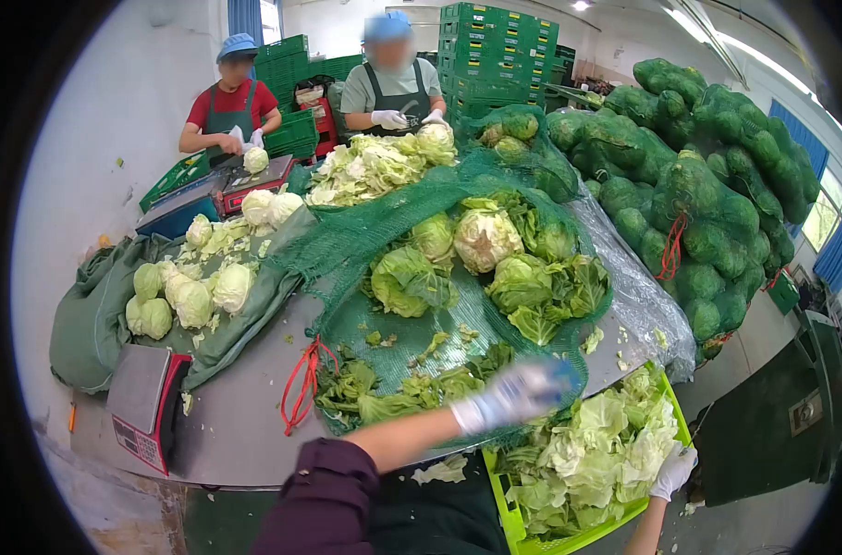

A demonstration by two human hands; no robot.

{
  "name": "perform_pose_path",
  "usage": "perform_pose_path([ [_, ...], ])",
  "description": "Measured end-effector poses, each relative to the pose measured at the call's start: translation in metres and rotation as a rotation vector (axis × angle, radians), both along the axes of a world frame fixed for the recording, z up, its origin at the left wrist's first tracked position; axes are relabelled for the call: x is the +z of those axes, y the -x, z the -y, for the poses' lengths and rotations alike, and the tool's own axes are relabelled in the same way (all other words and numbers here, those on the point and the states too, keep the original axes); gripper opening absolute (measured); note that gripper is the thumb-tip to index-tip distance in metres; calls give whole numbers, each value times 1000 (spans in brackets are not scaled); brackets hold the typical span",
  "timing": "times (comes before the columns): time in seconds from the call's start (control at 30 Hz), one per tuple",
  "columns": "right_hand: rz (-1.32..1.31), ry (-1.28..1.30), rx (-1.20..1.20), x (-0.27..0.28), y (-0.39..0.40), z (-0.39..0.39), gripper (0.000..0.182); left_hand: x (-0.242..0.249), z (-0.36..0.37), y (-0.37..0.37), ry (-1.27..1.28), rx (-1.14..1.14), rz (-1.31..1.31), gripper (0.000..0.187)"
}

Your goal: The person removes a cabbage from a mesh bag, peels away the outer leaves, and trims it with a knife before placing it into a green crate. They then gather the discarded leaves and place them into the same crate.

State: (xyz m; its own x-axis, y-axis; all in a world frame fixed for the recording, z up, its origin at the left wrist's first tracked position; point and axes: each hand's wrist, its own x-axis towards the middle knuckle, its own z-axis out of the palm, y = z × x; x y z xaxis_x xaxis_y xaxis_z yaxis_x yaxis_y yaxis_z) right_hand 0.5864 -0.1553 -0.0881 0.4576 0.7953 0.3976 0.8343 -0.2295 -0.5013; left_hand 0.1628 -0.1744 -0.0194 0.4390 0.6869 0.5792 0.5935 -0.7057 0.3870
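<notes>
My left hand (521, 393), in a white glove with blue at the fingers, reaches over the near edge of the green mesh net (430, 347). Motion smears its fingers, so I cannot tell whether they hold anything. Loose green leaves (398, 393) lie just to its left. Beyond it, several cabbages, among them a pale trimmed one (487, 239) and a leafy one (404, 282), rest on the net. Down at the right, my right hand (672, 470), in a white glove, is closed on the rim of a lime-green crate (506, 504) full of cabbage leaves (587, 453).
A red scale (148, 407) and trimmed cabbages (191, 301) on a green cloth stand to the left. Two people (398, 88) (227, 111) work across the table. Bagged cabbages (698, 194) are piled at right, beside a dark bin (781, 407). Green crates (495, 55) are stacked behind.
</notes>
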Motion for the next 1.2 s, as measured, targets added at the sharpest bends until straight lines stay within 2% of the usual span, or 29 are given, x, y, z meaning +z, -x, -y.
perform_pose_path([
  [0.03,-46,-33,-7,6,8,4,26,0,-22,39,-29,195,-354,38],
  [0.07,-63,-72,39,0,16,2,21,23,-31,76,-191,351,-116,41],
  [0.1,-62,-68,38,-6,26,0,21,34,-46,115,11,271,302,40],
  [0.13,-52,-87,165,-11,40,-5,21,43,-60,152,210,181,716,40],
  [0.17,-42,-110,293,-12,57,-10,21,72,-55,177,21,757,60,40],
  [0.2,-188,-52,382,-9,81,-14,21,58,-71,211,15,930,-45,43],
  [0.27,-404,112,521,15,143,-14,21,29,-67,248,410,1104,-194,56],
  [0.3,-475,222,569,30,174,-11,22,18,-61,258,619,1029,29,60],
  [0.37,-561,195,712,21,220,-17,24,21,-28,239,485,1034,53,60],
  [0.43,-719,294,803,41,271,-6,30,2,14,221,175,920,-45,60],
  [0.5,-840,525,833,72,317,6,42,-3,63,204,-70,820,-44,59],
  [0.57,-889,562,1015,65,354,3,60,-9,102,190,-40,848,10,60],
  [0.6,-834,525,1115,52,376,-4,67,-7,120,186,41,887,97,62],
  [0.63,-776,489,1214,42,396,-9,74,-12,130,189,109,939,163,56],
  [0.7,-797,712,1192,62,432,-1,83,-27,133,192,198,771,718,58],
  [0.73,-784,654,1218,34,453,-7,80,-40,129,201,205,774,712,58],
  [0.77,-789,654,1214,26,464,-8,80,-55,123,212,326,695,846,61],
  [0.8,-981,811,1168,24,474,-9,74,-54,116,217,445,608,976,63],
  [0.83,-1174,967,1108,21,482,-8,68,-54,113,220,449,603,970,63],
  [0.87,-1217,905,1084,26,484,-3,58,-37,110,216,475,526,1142,64],
  [0.9,-1225,895,1081,34,481,2,58,-20,106,214,497,439,1309,66],
  [0.97,-1220,656,1119,51,465,19,59,-2,104,206,510,416,1257,66],
  [1.03,-1056,404,1106,85,435,34,61,7,102,192,448,285,1320,65],
  [1.07,-917,289,1111,98,416,40,62,-2,96,188,446,149,1347,63],
  [1.1,-772,169,1111,110,399,46,63,-17,90,183,458,131,1353,63],
  [1.13,-762,163,1089,121,386,53,63,-35,84,177,395,241,1080,64],
  [1.17,-620,146,1008,128,371,63,68,-45,80,168,328,336,804,64],
  [1.2,-482,133,920,130,358,72,72,-27,77,153,734,282,1203,61],
])
